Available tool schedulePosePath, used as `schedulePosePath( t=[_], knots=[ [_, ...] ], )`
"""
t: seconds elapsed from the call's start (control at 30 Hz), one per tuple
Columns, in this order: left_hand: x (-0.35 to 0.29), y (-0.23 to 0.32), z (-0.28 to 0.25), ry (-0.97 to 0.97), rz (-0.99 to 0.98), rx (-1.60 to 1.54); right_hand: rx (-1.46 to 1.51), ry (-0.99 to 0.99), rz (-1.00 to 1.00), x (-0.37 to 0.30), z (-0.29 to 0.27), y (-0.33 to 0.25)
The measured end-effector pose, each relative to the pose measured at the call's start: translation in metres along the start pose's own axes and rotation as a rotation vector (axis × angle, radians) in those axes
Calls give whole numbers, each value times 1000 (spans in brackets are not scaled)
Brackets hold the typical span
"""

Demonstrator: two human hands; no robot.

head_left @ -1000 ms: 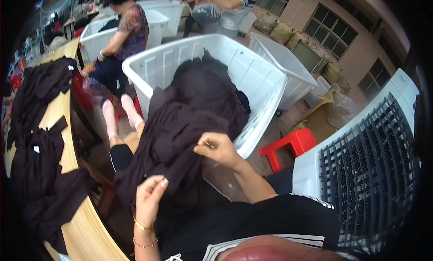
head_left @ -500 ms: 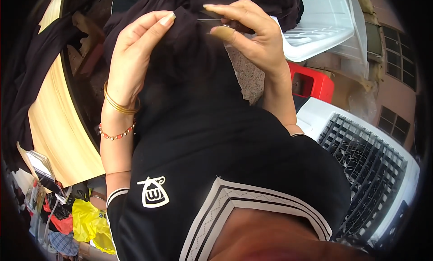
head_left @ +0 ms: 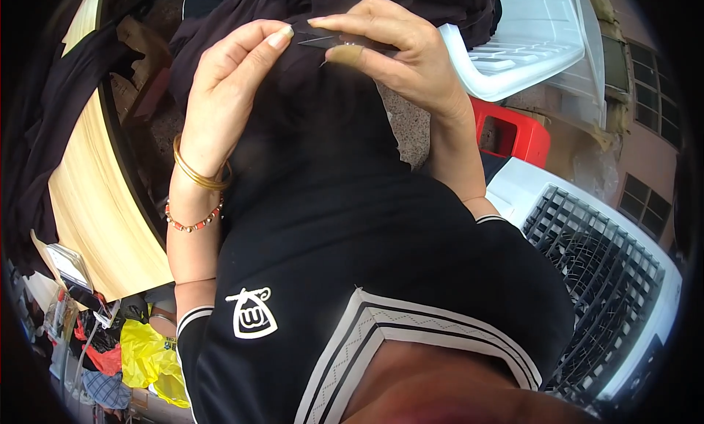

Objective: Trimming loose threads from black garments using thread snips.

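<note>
Dark brown-black cloth (head_left: 293, 87) hangs between my hands and spreads over my lap. My left hand (head_left: 231, 76) pinches a bit of it between thumb and forefinger, at the upper middle. Just right of that pinch, my right hand (head_left: 403, 54) is closed round small thread snips (head_left: 317, 40). Their thin metal blades point left toward the pinched cloth and stand slightly apart; the rest is mostly hidden by my fingers. A tan covering (head_left: 345, 55) wraps the tip of my right thumb.
A wood-topped table (head_left: 103, 204) with dark cloth over its far part stands at my left. On the right are a pale plastic chair (head_left: 528, 57), a red stool (head_left: 524, 134) and a fan unit with a dark grille (head_left: 587, 255). Yellow bag (head_left: 150, 358) lies lower left.
My right hand has moved slightly left, bringing the snips closer to my left fingertips. The blades now show apart, where they looked like one line. My left hand has shifted slightly right.
</note>
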State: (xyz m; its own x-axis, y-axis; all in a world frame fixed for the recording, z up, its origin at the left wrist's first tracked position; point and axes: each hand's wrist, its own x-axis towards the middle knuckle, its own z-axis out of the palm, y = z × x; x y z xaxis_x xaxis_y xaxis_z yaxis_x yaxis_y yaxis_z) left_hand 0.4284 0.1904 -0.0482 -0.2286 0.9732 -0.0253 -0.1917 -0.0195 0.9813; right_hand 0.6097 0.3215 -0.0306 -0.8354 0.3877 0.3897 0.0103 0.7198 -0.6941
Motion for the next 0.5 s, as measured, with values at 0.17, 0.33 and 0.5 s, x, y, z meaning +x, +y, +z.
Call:
schedulePosePath(
  t=[0.17, 0.33, 0.5],
  knots=[
    [1, -2, -1, -5, -2, -12, -9, 22, -23, 0, 1, -1],
    [2, -4, -3, -25, -17, -24, -26, 68, -66, 1, 1, 0],
    [-8, 2, -14, -14, -27, 1, 80, 99, 212, -16, 6, 8]
  ],
)
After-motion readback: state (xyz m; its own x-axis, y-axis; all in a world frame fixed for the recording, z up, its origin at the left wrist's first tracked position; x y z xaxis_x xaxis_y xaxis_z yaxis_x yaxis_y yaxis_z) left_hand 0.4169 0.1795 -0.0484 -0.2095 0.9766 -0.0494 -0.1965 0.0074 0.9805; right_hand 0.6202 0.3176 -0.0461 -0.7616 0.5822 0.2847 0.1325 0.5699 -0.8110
